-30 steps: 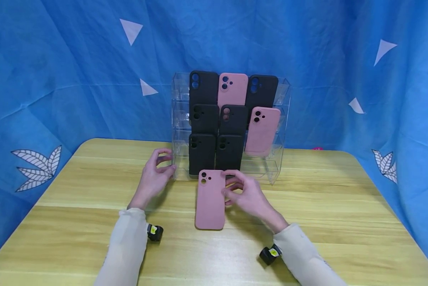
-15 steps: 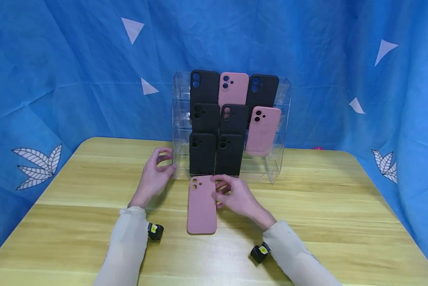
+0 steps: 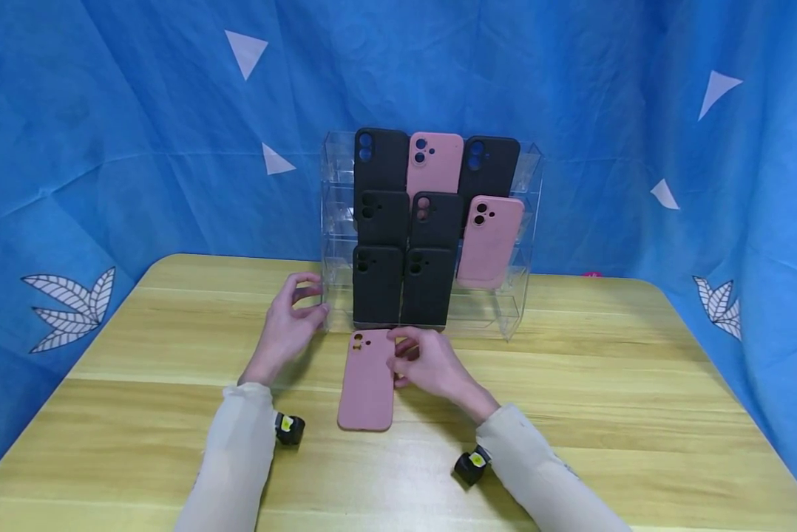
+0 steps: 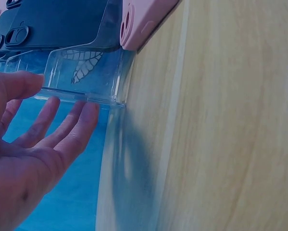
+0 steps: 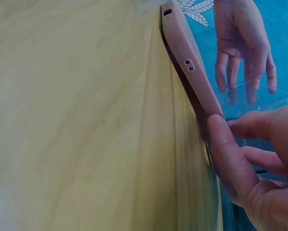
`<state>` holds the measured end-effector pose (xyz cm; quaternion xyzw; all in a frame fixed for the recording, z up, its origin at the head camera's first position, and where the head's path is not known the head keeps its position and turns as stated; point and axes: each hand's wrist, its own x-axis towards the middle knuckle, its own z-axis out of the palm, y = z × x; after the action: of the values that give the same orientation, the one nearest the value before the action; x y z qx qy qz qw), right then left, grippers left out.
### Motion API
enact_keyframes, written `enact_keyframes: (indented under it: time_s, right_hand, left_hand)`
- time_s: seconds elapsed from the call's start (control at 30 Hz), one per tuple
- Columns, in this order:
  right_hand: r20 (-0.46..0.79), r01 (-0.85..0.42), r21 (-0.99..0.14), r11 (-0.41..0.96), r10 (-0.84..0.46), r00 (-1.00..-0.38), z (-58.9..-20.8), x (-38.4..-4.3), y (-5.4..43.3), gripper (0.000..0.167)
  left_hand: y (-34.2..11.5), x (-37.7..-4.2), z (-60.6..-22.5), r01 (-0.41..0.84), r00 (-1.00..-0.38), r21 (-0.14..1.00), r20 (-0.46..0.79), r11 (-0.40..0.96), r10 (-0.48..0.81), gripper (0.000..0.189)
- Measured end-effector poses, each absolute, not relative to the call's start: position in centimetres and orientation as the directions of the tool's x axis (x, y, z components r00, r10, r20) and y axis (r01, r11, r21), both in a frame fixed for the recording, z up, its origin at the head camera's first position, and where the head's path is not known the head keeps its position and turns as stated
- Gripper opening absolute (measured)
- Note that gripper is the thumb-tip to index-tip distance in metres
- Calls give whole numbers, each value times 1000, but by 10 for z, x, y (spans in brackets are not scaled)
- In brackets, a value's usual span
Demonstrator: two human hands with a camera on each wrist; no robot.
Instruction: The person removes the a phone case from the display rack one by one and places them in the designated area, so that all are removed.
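Note:
A pink phone case is tilted in front of a clear stepped rack, its camera holes at the upper left. My right hand pinches the case's right edge near the top between thumb and fingers. In the right wrist view the case is seen from its thin side, the thumb pressed against it. My left hand rests its fingertips against the rack's left side panel. Its fingers are spread and gently bent in the left wrist view, where the left hand touches the clear panel.
Black phone cases and two pink cases stand in the rack's tiers. The lowest tier holds black cases at its left and middle. Behind the wooden table hangs a blue cloth.
My right hand has carried the pink case leftward and slightly down, and the case has turned so its bottom points further left. My left hand has stayed at the rack.

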<state>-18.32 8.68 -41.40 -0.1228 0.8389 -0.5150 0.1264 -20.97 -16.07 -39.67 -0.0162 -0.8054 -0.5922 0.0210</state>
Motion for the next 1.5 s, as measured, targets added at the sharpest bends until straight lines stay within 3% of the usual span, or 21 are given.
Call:
enact_keyframes:
  time_s: [0.2, 0.37, 0.63, 1.17, 1.5]
  right_hand:
    - [-76, -83, -889, 450, -324, -943, -414, -184, 87, 34]
    - [-73, -56, -922, 382, -316, -946, -409, -185, 92, 31]
    - [17, -139, -904, 403, -292, -956, -394, -189, 112, 30]
    - [245, -233, -864, 446, -32, -969, -377, -207, 140, 32]
    - [221, -164, -883, 440, 80, -972, -378, -218, 145, 38]
  left_hand:
    - [-161, -211, -398, 53, -998, 951, 55, 304, 0, 44]
    - [-161, -210, -398, 42, -999, 953, 44, 299, 3, 45]
    - [-162, -209, -398, 44, -999, 953, 47, 301, -1, 46]
    - [-162, -210, -398, 45, -999, 952, 49, 303, -5, 46]
    - [-161, -211, -398, 54, -998, 954, 55, 294, 3, 46]
